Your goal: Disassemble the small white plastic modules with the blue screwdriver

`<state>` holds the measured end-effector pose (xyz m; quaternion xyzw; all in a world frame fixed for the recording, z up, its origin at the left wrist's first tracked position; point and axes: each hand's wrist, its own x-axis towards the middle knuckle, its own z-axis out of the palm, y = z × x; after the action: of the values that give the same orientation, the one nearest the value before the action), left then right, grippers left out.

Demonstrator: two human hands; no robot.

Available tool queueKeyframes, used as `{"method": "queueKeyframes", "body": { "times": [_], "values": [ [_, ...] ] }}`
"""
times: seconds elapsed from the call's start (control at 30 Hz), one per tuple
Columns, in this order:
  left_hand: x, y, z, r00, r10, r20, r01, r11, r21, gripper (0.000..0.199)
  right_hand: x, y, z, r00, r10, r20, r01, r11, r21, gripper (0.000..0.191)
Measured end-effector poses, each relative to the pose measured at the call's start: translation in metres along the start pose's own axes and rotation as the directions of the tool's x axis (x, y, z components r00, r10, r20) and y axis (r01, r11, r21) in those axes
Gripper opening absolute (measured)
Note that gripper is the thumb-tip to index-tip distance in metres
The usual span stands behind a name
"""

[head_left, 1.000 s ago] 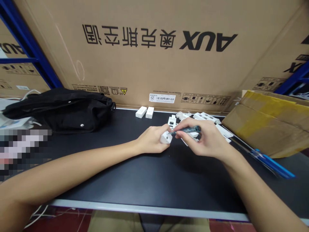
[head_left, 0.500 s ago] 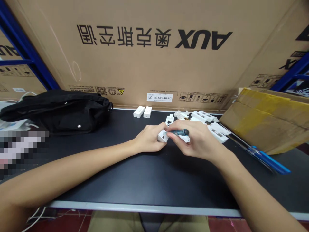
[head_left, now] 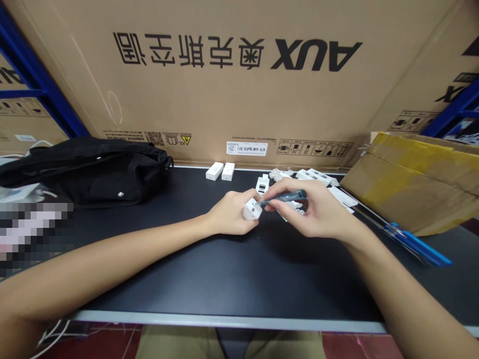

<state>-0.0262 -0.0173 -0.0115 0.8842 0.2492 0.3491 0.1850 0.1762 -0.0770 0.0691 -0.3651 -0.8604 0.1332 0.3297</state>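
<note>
My left hand (head_left: pixel 232 213) is closed round a small white plastic case (head_left: pixel 252 210), its end face turned toward me. In my right hand (head_left: pixel 312 209) is a screwdriver (head_left: pixel 286 197) with a translucent blue-grey handle, pinched between thumb and fingers. Its thin shaft points left and its tip is at the end of the case; whether it sits in a hole I cannot tell. Just behind my hands lies an open white plastic part (head_left: pixel 262 184). More white parts are partly hidden behind my right hand.
Two white cases (head_left: pixel 214 171) stand at the back. White shells (head_left: pixel 317 177) and a clear plastic bag (head_left: pixel 280 174) lie back right. A taped carton (head_left: pixel 415 184) and a blue-handled tool (head_left: pixel 419 244) are at the right, a black bag (head_left: pixel 90 172) at the left.
My right hand has shifted a little to the right and drawn the screwdriver back, so more of its shaft shows. The left hand keeps hold of the white case.
</note>
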Motion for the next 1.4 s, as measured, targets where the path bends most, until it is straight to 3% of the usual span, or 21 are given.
{"method": "queueKeyframes", "body": {
  "times": [0.27, 0.5, 0.6, 0.77, 0.97, 1.1, 1.4],
  "values": [
    [0.001, 0.001, 0.000, 0.999, -0.012, 0.032, 0.011, 1.000, 0.020, 0.019, 0.005, 0.007, 0.008, 0.988, 0.148, -0.033, -0.143, 0.980, 0.137, 0.007],
    [0.000, 0.001, -0.001, 0.999, -0.017, 0.035, 0.015, 0.999, 0.045, 0.020, 0.006, 0.001, 0.004, 0.988, 0.150, -0.031, -0.146, 0.983, 0.107, 0.008],
    [-0.001, 0.002, -0.001, 0.999, 0.008, 0.046, -0.011, 0.999, 0.051, 0.018, 0.008, 0.002, 0.004, 0.981, 0.194, -0.003, -0.190, 0.966, 0.177, 0.006],
    [-0.002, 0.002, 0.000, 0.990, 0.115, 0.079, -0.120, 0.991, 0.065, 0.017, 0.008, 0.008, 0.007, 0.929, 0.351, 0.119, -0.362, 0.793, 0.490, 0.004],
    [-0.001, 0.000, -0.001, 0.983, 0.173, 0.066, -0.177, 0.983, 0.055, 0.017, 0.007, 0.015, 0.014, 0.891, 0.406, 0.205, -0.423, 0.574, 0.701, 0.018],
    [-0.002, 0.000, -0.001, 0.977, 0.208, 0.050, -0.210, 0.977, 0.044, 0.015, 0.008, 0.018, 0.020, 0.866, 0.445, 0.230, -0.442, 0.462, 0.769, 0.031],
    [-0.003, 0.000, -0.001, 0.980, 0.201, 0.012, -0.201, 0.979, 0.039, 0.016, 0.009, 0.026, 0.028, 0.824, 0.494, 0.277, -0.474, 0.335, 0.814, 0.037]
  ]
}}
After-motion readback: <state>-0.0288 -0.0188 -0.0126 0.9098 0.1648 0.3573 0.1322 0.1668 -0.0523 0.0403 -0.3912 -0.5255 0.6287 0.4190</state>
